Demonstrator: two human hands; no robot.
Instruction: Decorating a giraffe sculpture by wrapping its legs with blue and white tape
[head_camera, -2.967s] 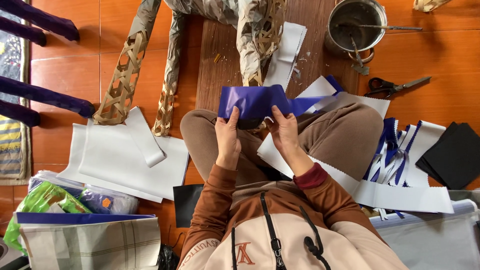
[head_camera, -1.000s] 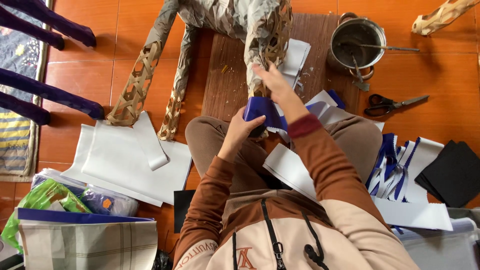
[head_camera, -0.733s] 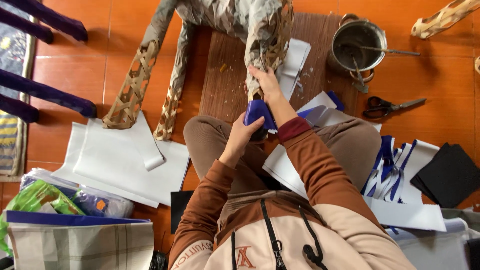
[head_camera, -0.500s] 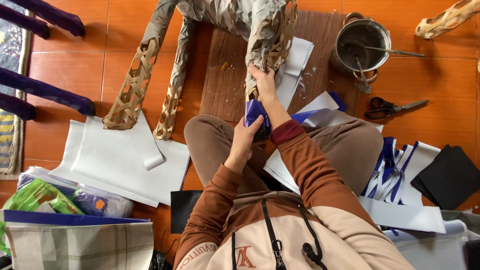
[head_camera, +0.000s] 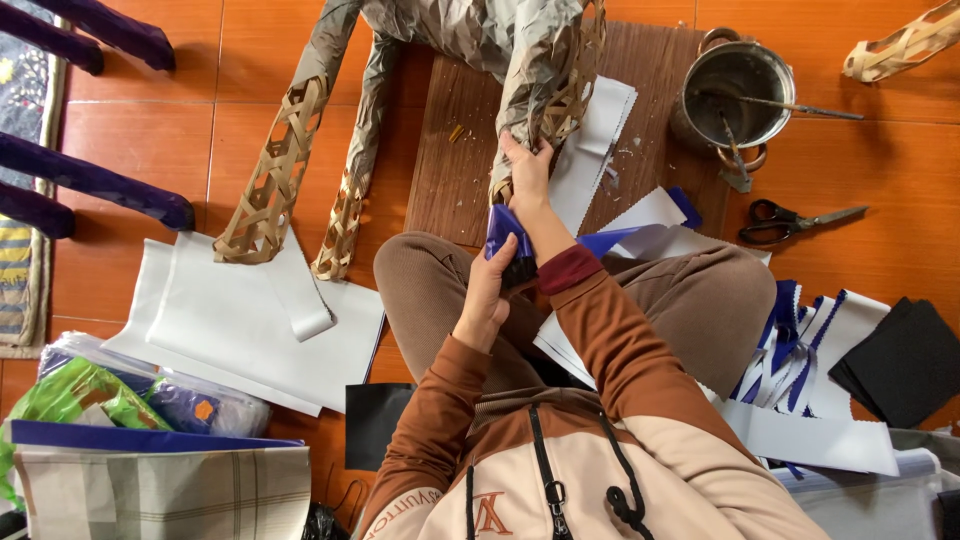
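Head view: left hand (head_camera: 487, 300) pinches blue paper (head_camera: 503, 232); right hand (head_camera: 527, 172) grips woven leg (head_camera: 555, 95)

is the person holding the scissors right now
No, the scissors lie on the floor beside the pot, away from both hands.

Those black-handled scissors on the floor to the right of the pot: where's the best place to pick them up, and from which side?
Take the scissors by the black loop handles at their left end, probably coming straight down from above. They lie flat on the orange tiled floor with blades closed and pointing right, so the handles are the thick, safe part. The floor around them looks open; the pot sits just beyond.
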